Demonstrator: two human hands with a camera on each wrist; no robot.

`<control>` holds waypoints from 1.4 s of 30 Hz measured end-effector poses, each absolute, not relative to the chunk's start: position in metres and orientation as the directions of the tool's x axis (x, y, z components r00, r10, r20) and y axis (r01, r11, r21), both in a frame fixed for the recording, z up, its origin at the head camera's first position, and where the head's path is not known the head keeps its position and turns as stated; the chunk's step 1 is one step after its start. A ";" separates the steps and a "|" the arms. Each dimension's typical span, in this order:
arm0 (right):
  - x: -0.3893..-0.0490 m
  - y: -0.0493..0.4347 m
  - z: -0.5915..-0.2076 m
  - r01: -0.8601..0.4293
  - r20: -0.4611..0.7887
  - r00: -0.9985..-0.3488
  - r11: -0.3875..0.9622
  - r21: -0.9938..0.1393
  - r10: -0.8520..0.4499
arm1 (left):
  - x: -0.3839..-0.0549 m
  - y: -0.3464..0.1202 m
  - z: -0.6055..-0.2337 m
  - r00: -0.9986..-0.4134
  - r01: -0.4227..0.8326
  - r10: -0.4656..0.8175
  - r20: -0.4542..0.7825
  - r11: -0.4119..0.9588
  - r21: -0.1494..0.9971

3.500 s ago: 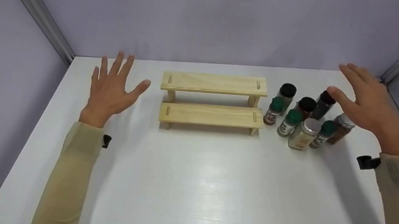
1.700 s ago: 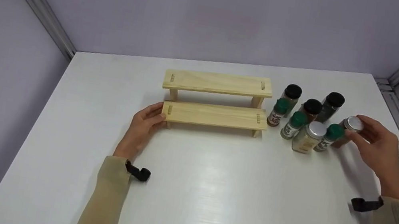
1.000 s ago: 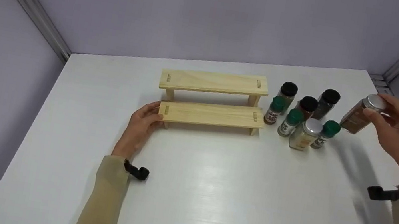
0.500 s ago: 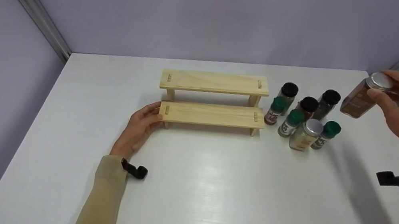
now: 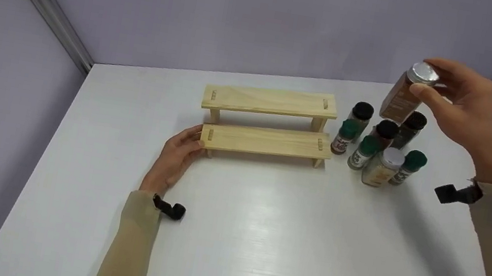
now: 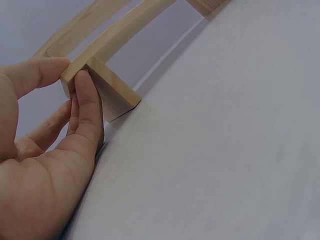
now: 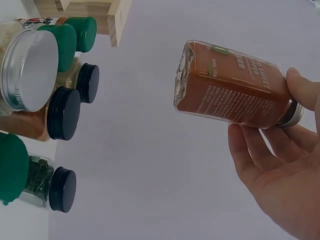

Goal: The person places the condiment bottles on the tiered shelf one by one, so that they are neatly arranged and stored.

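Observation:
My right hand (image 5: 466, 107) holds a spice jar (image 5: 403, 94) up in the air behind the group of jars. The jar has a silver lid and reddish-brown powder; in the right wrist view the thumb and fingers grip it near the lid. On the left, my left hand (image 5: 175, 156) pinches the end of the front, lower step of a two-step wooden shelf (image 5: 265, 142). In the left wrist view the thumb lies on top of the board (image 6: 120, 35) and the fingers are under it, beside the leg (image 6: 117, 90).
Several spice jars stand close together right of the shelf: green-capped ones (image 5: 348, 130), black-capped ones (image 5: 362, 111) and a silver-lidded jar (image 5: 383, 168) of pale contents. They stand on a white table (image 5: 249, 238). A pale wall (image 5: 265, 21) rises behind it, with side walls left and right.
My right hand took the brown spice jar from the group's right side, lifted it, then moved it left over the back jars. My left hand came to the lower step and has stayed there.

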State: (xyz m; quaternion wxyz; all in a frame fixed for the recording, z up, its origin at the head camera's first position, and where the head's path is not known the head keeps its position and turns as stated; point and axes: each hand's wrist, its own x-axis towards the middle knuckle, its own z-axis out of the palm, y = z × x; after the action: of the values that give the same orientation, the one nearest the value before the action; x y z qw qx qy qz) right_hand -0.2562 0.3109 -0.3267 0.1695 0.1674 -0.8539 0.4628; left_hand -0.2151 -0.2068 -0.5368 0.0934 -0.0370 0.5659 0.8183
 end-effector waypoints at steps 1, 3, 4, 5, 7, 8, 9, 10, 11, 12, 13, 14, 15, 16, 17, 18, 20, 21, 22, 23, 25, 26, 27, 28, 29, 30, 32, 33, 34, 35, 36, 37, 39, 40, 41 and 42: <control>-0.258 0.307 -0.325 -0.447 0.443 -0.885 0.514 -0.732 -0.139 | -0.215 -0.207 -0.536 -0.980 -0.191 0.111 -0.162 -0.342 0.920; -0.262 0.301 -0.322 -0.451 0.438 -0.886 0.509 -0.733 -0.154 | -0.214 -0.207 -0.536 -0.983 -0.181 0.107 -0.152 -0.351 0.919; -0.263 0.299 -0.321 -0.451 0.434 -0.887 0.507 -0.735 -0.159 | -0.214 -0.207 -0.536 -0.983 -0.178 0.106 -0.150 -0.355 0.918; -0.264 0.296 -0.320 -0.449 0.429 -0.888 0.507 -0.736 -0.164 | -0.214 -0.207 -0.536 -0.983 -0.178 0.109 -0.148 -0.357 0.917; -0.266 0.290 -0.319 -0.442 0.415 -0.893 0.511 -0.737 -0.174 | -0.213 -0.206 -0.536 -0.983 -0.180 0.112 -0.149 -0.363 0.914; -0.267 0.288 -0.319 -0.436 0.404 -0.897 0.515 -0.738 -0.180 | -0.213 -0.206 -0.536 -0.982 -0.180 0.112 -0.149 -0.364 0.914; -0.268 0.285 -0.319 -0.435 0.399 -0.897 0.525 -0.732 -0.189 | -0.213 -0.205 -0.535 -0.982 -0.183 0.111 -0.153 -0.363 0.914; -0.268 0.282 -0.319 -0.436 0.394 -0.898 0.533 -0.725 -0.198 | -0.213 -0.205 -0.535 -0.982 -0.185 0.110 -0.155 -0.361 0.914; -0.269 0.279 -0.318 -0.436 0.388 -0.898 0.537 -0.722 -0.208 | -0.213 -0.205 -0.534 -0.981 -0.187 0.110 -0.157 -0.357 0.915; -0.270 0.276 -0.318 -0.439 0.384 -0.897 0.541 -0.717 -0.218 | -0.213 -0.204 -0.534 -0.981 -0.189 0.109 -0.160 -0.355 0.916; -0.271 0.272 -0.318 -0.442 0.382 -0.896 0.542 -0.715 -0.228 | -0.213 -0.203 -0.534 -0.981 -0.189 0.107 -0.161 -0.353 0.916; -0.272 0.269 -0.317 -0.446 0.380 -0.894 0.543 -0.711 -0.237 | -0.214 -0.202 -0.534 -0.981 -0.190 0.108 -0.162 -0.352 0.917; -0.273 0.266 -0.316 -0.451 0.380 -0.892 0.542 -0.709 -0.245 | -0.214 -0.201 -0.534 -0.981 -0.192 0.109 -0.163 -0.353 0.916; -0.273 0.263 -0.316 -0.456 0.381 -0.889 0.535 -0.711 -0.253 | -0.214 -0.201 -0.534 -0.980 -0.193 0.112 -0.163 -0.354 0.915; -0.274 0.260 -0.315 -0.461 0.381 -0.887 0.527 -0.714 -0.260 | -0.214 -0.200 -0.534 -0.980 -0.195 0.116 -0.164 -0.354 0.915; -0.275 0.256 -0.315 -0.466 0.383 -0.885 0.520 -0.716 -0.266 | -0.214 -0.199 -0.534 -0.979 -0.197 0.117 -0.165 -0.356 0.914; -0.277 0.248 -0.314 -0.477 0.388 -0.879 0.501 -0.722 -0.278 | -0.214 -0.199 -0.535 -0.979 -0.197 0.119 -0.165 -0.354 0.914; -0.278 0.244 -0.314 -0.483 0.391 -0.876 0.492 -0.724 -0.284 | -0.214 -0.199 -0.535 -0.979 -0.196 0.115 -0.166 -0.355 0.914; -0.279 0.240 -0.314 -0.487 0.393 -0.873 0.484 -0.727 -0.289 | -0.214 -0.198 -0.535 -0.980 -0.192 0.108 -0.164 -0.354 0.915; -0.280 0.236 -0.314 -0.491 0.393 -0.871 0.475 -0.731 -0.295 | -0.213 -0.198 -0.536 -0.981 -0.191 0.104 -0.165 -0.353 0.916; -0.282 0.228 -0.314 -0.498 0.395 -0.866 0.472 -0.728 -0.305 | -0.213 -0.197 -0.537 -0.981 -0.190 0.107 -0.163 -0.347 0.918; -0.283 0.225 -0.314 -0.500 0.394 -0.865 0.470 -0.727 -0.311 | -0.213 -0.197 -0.538 -0.981 -0.190 0.110 -0.161 -0.342 0.920; -0.284 0.222 -0.314 -0.503 0.394 -0.863 0.468 -0.726 -0.317 | -0.214 -0.196 -0.538 -0.980 -0.190 0.115 -0.159 -0.339 0.922; -0.285 0.219 -0.314 -0.507 0.395 -0.860 0.467 -0.724 -0.323 | -0.214 -0.196 -0.538 -0.980 -0.190 0.123 -0.157 -0.335 0.923; -0.287 0.215 -0.315 -0.511 0.395 -0.858 0.466 -0.722 -0.328 | -0.214 -0.197 -0.538 -0.979 -0.193 0.129 -0.157 -0.334 0.923; -0.288 0.211 -0.315 -0.513 0.395 -0.857 0.464 -0.722 -0.332 | -0.214 -0.197 -0.537 -0.979 -0.194 0.131 -0.158 -0.336 0.922; -0.292 0.202 -0.316 -0.521 0.397 -0.850 0.447 -0.727 -0.346 | -0.213 -0.200 -0.536 -0.980 -0.191 0.124 -0.158 -0.340 0.921; -0.295 0.196 -0.316 -0.525 0.398 -0.847 0.436 -0.731 -0.353 | -0.213 -0.202 -0.536 -0.980 -0.190 0.116 -0.158 -0.348 0.918; -0.297 0.191 -0.317 -0.530 0.399 -0.842 0.426 -0.733 -0.363 | -0.213 -0.203 -0.535 -0.981 -0.188 0.114 -0.157 -0.350 0.918; -0.299 0.185 -0.317 -0.532 0.397 -0.840 0.416 -0.737 -0.371 | -0.213 -0.205 -0.535 -0.981 -0.186 0.111 -0.157 -0.354 0.917; -0.301 0.180 -0.318 -0.535 0.397 -0.836 0.407 -0.740 -0.378 | -0.213 -0.206 -0.534 -0.982 -0.185 0.111 -0.155 -0.359 0.915; -0.303 0.175 -0.319 -0.539 0.397 -0.832 0.399 -0.742 -0.386 | -0.213 -0.206 -0.534 -0.982 -0.182 0.115 -0.150 -0.360 0.915; -0.305 0.167 -0.320 -0.543 0.398 -0.827 0.385 -0.746 -0.396 | -0.214 -0.206 -0.534 -0.981 -0.182 0.124 -0.146 -0.366 0.913; -0.306 0.164 -0.322 -0.547 0.399 -0.824 0.383 -0.744 -0.402 | -0.214 -0.206 -0.534 -0.981 -0.185 0.131 -0.146 -0.364 0.913; -0.306 0.161 -0.324 -0.548 0.397 -0.823 0.379 -0.746 -0.406 | -0.214 -0.206 -0.534 -0.980 -0.189 0.135 -0.149 -0.369 0.910; -0.307 0.159 -0.325 -0.552 0.399 -0.819 0.375 -0.745 -0.413 | -0.215 -0.205 -0.535 -0.979 -0.191 0.138 -0.150 -0.368 0.910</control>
State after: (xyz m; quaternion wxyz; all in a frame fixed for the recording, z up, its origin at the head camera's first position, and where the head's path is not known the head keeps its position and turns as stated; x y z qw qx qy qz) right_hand -0.3069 0.1587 -0.3252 0.0726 0.2921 -0.8258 0.4769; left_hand -0.2146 -0.2051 -0.5347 0.0998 -0.0240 0.5533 0.8266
